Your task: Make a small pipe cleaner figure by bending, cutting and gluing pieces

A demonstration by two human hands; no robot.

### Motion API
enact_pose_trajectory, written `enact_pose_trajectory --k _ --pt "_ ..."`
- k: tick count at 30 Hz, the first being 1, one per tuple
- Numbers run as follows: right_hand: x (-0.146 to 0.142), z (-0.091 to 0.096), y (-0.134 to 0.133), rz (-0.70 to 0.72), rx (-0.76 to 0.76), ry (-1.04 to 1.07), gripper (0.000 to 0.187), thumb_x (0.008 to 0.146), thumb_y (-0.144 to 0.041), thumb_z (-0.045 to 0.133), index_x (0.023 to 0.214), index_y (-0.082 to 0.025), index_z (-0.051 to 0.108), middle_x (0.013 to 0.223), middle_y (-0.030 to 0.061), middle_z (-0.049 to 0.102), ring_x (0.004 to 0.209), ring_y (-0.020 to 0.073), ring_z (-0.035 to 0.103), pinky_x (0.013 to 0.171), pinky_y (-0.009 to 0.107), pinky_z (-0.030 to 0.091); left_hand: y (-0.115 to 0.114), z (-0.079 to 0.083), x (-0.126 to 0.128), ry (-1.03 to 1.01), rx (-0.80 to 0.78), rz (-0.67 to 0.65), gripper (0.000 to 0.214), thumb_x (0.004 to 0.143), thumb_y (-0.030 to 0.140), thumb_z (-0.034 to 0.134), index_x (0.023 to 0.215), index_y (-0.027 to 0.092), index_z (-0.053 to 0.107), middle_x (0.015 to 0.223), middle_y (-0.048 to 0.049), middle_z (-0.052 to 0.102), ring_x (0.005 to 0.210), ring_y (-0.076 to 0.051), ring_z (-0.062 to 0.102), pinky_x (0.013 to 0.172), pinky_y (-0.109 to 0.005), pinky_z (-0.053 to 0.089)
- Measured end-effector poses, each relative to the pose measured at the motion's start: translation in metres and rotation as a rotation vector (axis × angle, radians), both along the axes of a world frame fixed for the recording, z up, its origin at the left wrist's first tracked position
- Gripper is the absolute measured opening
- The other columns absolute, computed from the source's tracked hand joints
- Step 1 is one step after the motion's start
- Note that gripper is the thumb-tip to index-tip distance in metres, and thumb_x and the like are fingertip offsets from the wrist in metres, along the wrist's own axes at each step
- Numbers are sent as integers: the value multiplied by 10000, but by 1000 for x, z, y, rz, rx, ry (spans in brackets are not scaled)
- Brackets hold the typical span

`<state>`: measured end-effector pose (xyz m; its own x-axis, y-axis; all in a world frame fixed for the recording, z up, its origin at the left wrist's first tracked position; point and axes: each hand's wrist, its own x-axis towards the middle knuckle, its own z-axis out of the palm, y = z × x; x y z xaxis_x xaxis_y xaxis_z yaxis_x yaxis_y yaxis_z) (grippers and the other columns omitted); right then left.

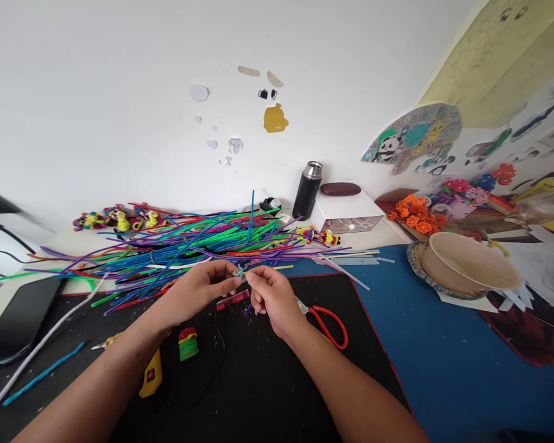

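Observation:
Between my two hands is a small light-blue bent piece (239, 274) that looks like pipe cleaner. The thumb and fingers of my left hand (207, 288) pinch it from one side. My right hand (273, 298) is closed at its other side, fingertips nearly meeting the left ones. Part of the piece is hidden by the fingers. Just below the hands, a pink-red narrow object (233, 299) lies on the black mat (258, 381). Scissors with red handles (330, 326) rest by my right wrist. A red and green coiled figure (188, 344) sits near my left forearm.
A heap of coloured pipe cleaners (198, 237) spreads behind the hands. A yellow tool (151, 374), partly under my left forearm, a blue twisted strip (44, 374) and a phone (21, 323) lie left. A black flask (307, 192) stands behind; a beige bowl (471, 264) is right.

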<state>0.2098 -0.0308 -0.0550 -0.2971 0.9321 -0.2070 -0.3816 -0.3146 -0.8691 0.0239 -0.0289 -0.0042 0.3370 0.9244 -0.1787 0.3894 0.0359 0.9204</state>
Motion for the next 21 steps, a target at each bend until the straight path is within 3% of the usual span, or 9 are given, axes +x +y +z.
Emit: enact_pose_trajectory --k 15,21 --pt "1 1 0 41 -6 -4 415 764 -559 826 846 -197 641 497 -101 482 377 71 410 371 205 239 -1 2 0 -33 -18 46 418 859 610 735 860 194 698 767 2 638 725 -187 566 676 -281 461" --pt "1 1 0 23 -1 -10 387 765 -529 820 834 -195 637 490 -104 477 374 70 409 370 208 241 -1 -4 -1 -56 -55 -8 363 856 558 757 863 199 702 771 6 655 722 -184 565 686 -280 451"
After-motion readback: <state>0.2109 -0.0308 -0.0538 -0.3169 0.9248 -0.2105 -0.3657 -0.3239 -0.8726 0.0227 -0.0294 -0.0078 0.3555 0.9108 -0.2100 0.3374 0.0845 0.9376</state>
